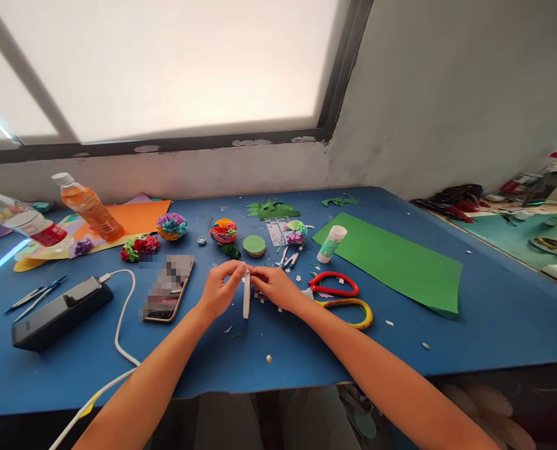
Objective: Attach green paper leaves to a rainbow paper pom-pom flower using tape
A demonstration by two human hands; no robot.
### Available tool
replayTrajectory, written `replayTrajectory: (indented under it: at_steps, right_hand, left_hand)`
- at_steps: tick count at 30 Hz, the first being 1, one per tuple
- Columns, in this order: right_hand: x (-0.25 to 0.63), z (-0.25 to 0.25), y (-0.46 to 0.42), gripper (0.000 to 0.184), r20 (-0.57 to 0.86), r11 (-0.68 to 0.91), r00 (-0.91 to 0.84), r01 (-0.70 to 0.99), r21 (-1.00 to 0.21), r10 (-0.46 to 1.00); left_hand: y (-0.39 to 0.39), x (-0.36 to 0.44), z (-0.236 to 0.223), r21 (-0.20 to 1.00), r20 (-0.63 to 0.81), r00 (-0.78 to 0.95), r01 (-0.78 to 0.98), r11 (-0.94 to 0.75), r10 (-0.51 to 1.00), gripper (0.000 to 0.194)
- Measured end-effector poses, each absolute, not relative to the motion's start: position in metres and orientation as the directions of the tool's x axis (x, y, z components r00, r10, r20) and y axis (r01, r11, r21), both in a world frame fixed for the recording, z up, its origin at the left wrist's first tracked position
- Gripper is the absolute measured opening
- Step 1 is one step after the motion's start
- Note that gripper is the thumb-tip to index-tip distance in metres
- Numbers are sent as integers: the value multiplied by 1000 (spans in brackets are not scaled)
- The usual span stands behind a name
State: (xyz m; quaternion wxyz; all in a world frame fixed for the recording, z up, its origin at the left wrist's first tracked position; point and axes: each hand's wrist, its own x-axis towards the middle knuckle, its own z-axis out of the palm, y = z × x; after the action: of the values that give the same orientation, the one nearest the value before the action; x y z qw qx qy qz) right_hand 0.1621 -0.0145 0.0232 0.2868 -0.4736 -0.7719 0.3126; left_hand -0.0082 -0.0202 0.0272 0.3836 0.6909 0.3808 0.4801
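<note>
Pinching white paper strip (246,299) between left hand (219,289), right hand (274,287).

No legible txt; bottle (22,222) label prob. too blurry to read.

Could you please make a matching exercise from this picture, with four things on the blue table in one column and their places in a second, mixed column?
Things
1. narrow white paper strip
2. white glue stick with green label
3. red-handled and yellow-handled scissors
4. black power bank with white cable

Places
A. lying on the edge of the green paper sheet
B. far to the left of the left hand, beyond the phone
C. pinched between both hands
D. just right of the right hand

Pairs: 1-C, 2-A, 3-D, 4-B
</note>
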Motion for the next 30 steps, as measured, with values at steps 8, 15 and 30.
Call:
replayTrajectory:
  at_steps: [8, 15, 30]
  right_hand:
    - [166, 33, -13, 29, 74, 326, -418, 572, -753, 905]
    - [220, 73, -39, 23, 68, 372, -413, 725, -580, 908]
    - [318, 21, -70, 45, 146, 309, -285, 932, -190, 947]
  left_hand:
    - [-24, -8, 31, 864, 420, 284, 166, -476, 862, 45]
    - [-33, -2, 29, 799, 499, 326, 187, -572, 803, 43]
    - [-36, 11, 15, 934, 256, 426, 121, -335, 868, 65]
